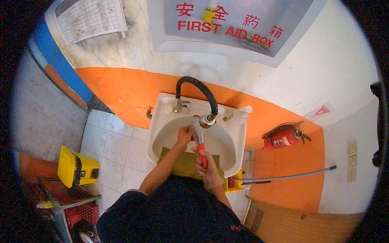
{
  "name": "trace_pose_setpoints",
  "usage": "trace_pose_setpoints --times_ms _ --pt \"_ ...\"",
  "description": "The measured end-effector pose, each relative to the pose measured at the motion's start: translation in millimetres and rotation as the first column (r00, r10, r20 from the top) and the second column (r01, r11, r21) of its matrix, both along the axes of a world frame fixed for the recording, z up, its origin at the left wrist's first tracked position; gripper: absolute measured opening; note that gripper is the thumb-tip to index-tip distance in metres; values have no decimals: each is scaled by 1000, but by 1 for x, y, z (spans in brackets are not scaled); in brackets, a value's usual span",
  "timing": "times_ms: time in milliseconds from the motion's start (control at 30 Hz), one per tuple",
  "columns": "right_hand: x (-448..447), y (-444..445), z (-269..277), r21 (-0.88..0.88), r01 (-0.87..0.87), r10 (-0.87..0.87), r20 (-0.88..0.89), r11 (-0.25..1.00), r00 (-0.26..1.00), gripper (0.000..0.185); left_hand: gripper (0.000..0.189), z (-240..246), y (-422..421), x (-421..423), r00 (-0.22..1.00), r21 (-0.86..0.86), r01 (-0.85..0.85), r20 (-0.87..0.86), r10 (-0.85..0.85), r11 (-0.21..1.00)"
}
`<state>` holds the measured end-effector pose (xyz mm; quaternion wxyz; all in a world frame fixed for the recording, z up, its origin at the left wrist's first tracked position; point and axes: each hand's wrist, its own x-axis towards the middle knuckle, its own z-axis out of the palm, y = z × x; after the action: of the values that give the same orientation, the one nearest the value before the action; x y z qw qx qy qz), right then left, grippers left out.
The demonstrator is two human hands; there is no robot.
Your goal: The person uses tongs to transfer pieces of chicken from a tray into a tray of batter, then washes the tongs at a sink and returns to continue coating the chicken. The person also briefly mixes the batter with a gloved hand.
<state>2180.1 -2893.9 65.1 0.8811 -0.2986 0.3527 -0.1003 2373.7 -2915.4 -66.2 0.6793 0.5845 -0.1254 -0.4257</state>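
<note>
My right hand grips the red handle of a metal hand tool, which points up and away over the basin; blur hides its exact kind. Close against the tool's upper metal end are the curled fingers of my left hand. Both hands are above a white ceramic washbasin. Over the tool hangs the metal spout head of a black flexible faucet hose, and water seems to run down onto the metal. An olive-coloured cloth or apron front lies between my forearms at the basin's near edge.
A pump bottle stands on the basin's right rear corner, near the tap lever's opposite side. A first aid box juts overhead. To the right hangs a fire extinguisher; at left is a yellow bin.
</note>
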Motion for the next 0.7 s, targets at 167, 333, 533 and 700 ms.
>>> trace_pose_setpoints --times_ms 167,333,533,700 --pt "9 0 5 19 103 -101 -78 995 992 38 30 21 26 -19 976 68 216 -45 -213 974" --pt "23 -4 8 -6 149 -148 -143 989 979 34 32 28 44 -17 940 66 325 -135 -314 944" --pt "15 5 8 -159 28 -29 0 987 1000 34 30 -42 10 34 951 69 164 -274 -140 984" --pt "5 6 7 -60 42 -46 -66 997 997 34 25 -71 -21 71 994 89 -9 -112 19 996"
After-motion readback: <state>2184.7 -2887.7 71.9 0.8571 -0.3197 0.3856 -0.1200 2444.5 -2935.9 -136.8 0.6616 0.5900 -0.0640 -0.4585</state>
